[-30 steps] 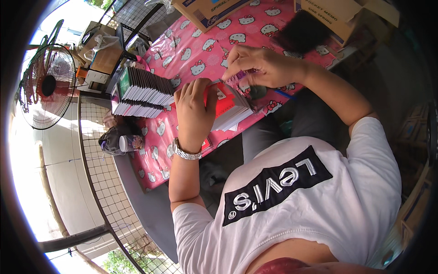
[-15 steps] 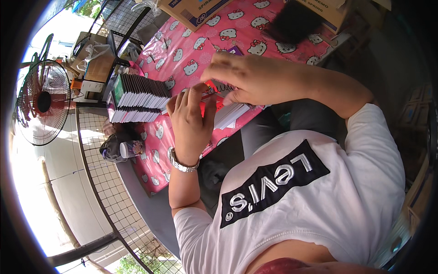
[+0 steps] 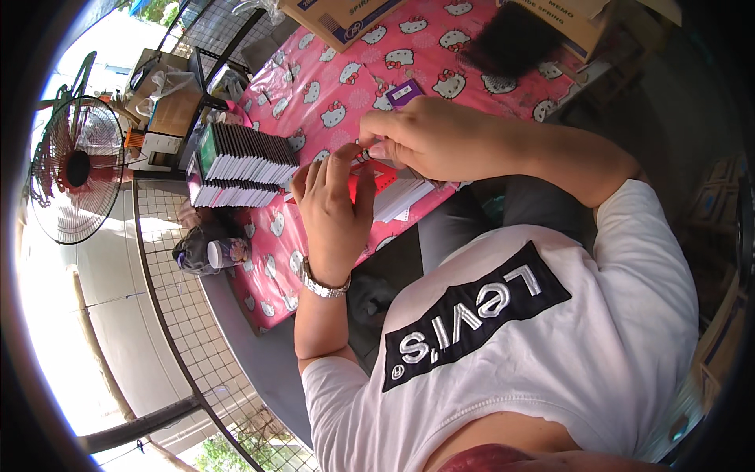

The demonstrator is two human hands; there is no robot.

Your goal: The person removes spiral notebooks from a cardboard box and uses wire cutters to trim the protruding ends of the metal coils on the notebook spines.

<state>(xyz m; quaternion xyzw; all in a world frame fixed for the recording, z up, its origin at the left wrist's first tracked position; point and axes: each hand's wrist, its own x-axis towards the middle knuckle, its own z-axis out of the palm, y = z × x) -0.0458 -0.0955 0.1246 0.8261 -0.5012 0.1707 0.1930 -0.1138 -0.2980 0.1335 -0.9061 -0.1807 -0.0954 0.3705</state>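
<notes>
Red pad [image 3: 385, 175]: atop pile w/ white page edges [image 3: 403, 198], near edge of pink cloth [image 3: 336, 93]. My L hand [image 3: 333, 193]: clamped on pad's 9 o'clock end, thumb across cover. My R hand [image 3: 436, 138]: fingertips bunched at pad's 11 o'clock edge, just beside L; can't tell if anything's nipped. Change: approx. 1 sec ago R was off toward 1 o'clock, apart from L; now both meet, so work is at that edge. Purple pad [image 3: 403, 93]: on cloth, 12 o'clock, untouched. Stacked pads [image 3: 245, 153]: 9 o'clock.
</notes>
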